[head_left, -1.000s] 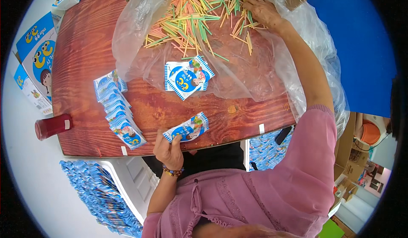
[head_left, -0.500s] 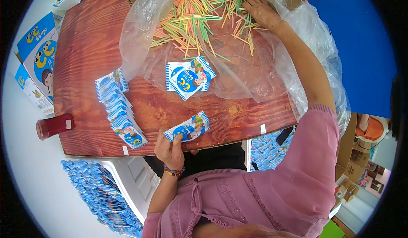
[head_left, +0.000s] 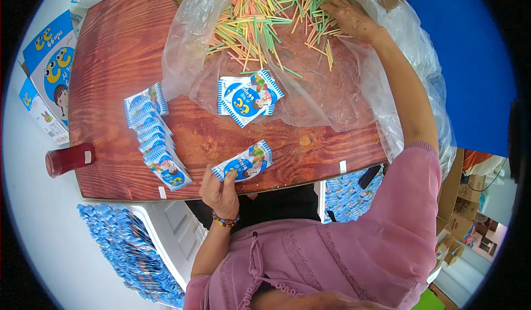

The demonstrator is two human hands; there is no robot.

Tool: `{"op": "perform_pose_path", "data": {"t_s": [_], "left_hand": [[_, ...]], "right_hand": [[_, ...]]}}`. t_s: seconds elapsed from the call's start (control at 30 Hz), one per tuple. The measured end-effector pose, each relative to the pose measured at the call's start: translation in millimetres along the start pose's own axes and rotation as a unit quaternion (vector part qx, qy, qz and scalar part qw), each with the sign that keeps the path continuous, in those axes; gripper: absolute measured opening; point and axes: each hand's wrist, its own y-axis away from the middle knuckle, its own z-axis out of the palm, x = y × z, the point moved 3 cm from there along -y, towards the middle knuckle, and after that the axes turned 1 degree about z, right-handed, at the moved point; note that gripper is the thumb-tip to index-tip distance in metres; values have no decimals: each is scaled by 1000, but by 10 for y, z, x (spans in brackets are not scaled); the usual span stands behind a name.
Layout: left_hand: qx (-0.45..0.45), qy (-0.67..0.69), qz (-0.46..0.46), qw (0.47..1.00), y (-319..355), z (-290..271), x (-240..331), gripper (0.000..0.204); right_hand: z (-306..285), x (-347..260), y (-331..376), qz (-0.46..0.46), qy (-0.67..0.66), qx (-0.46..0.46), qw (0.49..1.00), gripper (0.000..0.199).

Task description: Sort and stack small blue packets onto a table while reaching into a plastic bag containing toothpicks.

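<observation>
Packet point(head_left: 244, 165): small flat blue-and-white sachet with a cartoon print and striped ends, lying tilted near the front edge of the wooden counter point(head_left: 116, 50), pinched at its lower left corner. Sticks point(head_left: 265, 16): loose heap of thin straight sticks in green, yellow, orange and pink, criss-crossed on a clear plastic sheet point(head_left: 343, 105) at the far side.

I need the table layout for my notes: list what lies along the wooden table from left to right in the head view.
Red bottle → fanned row of blue packets → left hand holding a blue packet → right hand in the coloured sticks on the clear plastic bag.
</observation>
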Motion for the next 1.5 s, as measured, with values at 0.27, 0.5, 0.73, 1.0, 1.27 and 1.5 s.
{"op": "perform_pose_path", "data": {"t_s": [0.27, 0.5, 0.73, 1.0, 1.27, 1.5], "left_hand": [[16, -3, -3, 1000, 1, 25, -4, 6], [13, 3, -9, 1000, 3, 5, -5, 6], [16, 6, -19, 1000, 6, -6, 14, 5], [42, 23, -36, 998, 13, -32, 11, 5], [31, 32, -26, 999, -5, -11, 17, 6], [39, 65, -43, 996, 14, 4, -5, 5]], "right_hand": [[-34, -73, -86, 32, 14, -60, 998, 28], [45, -114, -82, 51, -22, 9, 998, 21], [99, 70, -112, 111, -223, 94, 964, 24], [-314, -902, -88, 217, -712, 104, 659, 25], [-132, -1438, 137, 207, -608, 233, 730, 16], [15, -1471, 141, 210, -589, 290, 725, 19]]}}
